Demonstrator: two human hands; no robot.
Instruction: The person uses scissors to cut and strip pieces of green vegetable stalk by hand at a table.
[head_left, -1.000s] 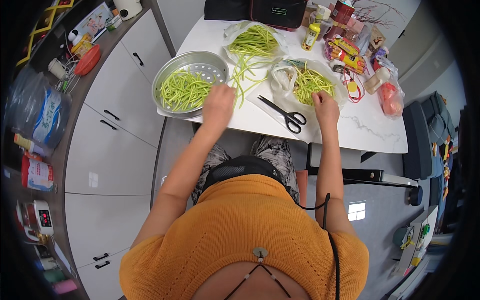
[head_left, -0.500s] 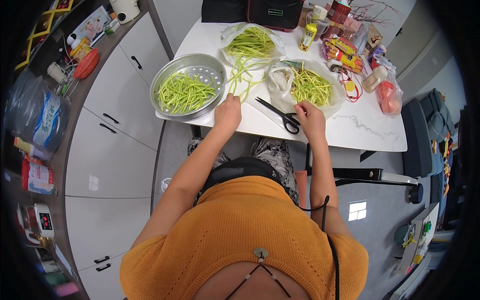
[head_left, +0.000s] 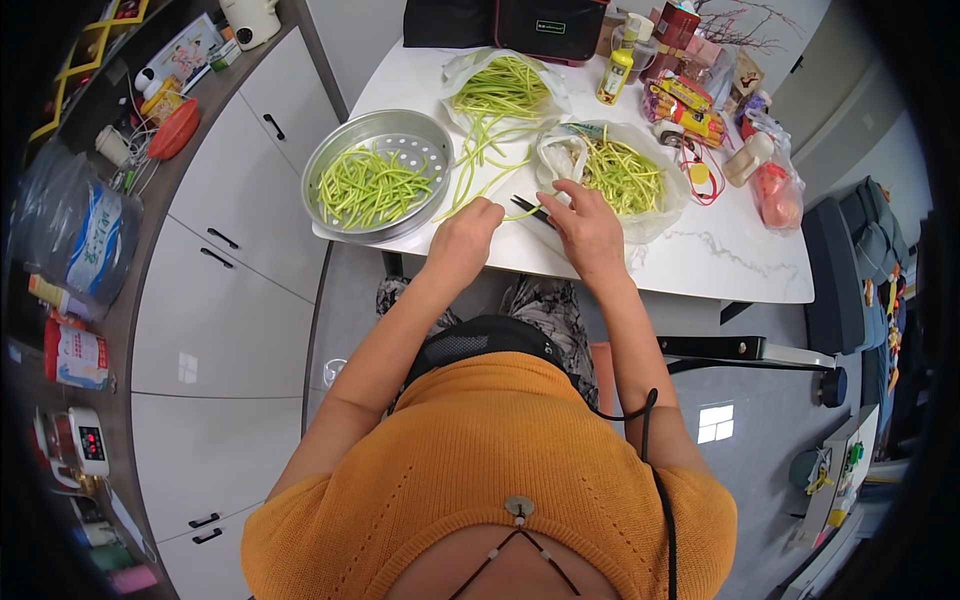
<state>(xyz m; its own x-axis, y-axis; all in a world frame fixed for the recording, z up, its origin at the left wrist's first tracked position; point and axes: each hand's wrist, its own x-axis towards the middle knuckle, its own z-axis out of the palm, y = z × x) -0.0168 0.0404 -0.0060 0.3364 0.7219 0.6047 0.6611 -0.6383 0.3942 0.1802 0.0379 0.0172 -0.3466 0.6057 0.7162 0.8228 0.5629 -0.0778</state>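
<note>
My left hand [head_left: 465,238] is closed on a few long green beans [head_left: 480,175] that trail across the white table [head_left: 720,260] toward the back. My right hand [head_left: 588,232] grips black scissors [head_left: 528,208]; only their tips show, pointing at a bean piece by my left hand. Left of my hands, a round perforated steel tray [head_left: 425,135] holds cut green beans [head_left: 368,185]. Just behind my right hand, an open plastic bag [head_left: 655,215] holds more beans. A second bag of long beans [head_left: 505,88] lies further back.
A black bag [head_left: 550,25], a yellow bottle [head_left: 617,72], snack packets [head_left: 685,105] and a red-filled bag [head_left: 775,195] crowd the table's back and right. White cabinets [head_left: 230,300] with a cluttered counter run along the left. A dark chair [head_left: 835,270] stands at right.
My left hand came back from the tray to the table's front edge with long beans. My right hand left the bean bag and took hold of the scissors that lay on the table.
</note>
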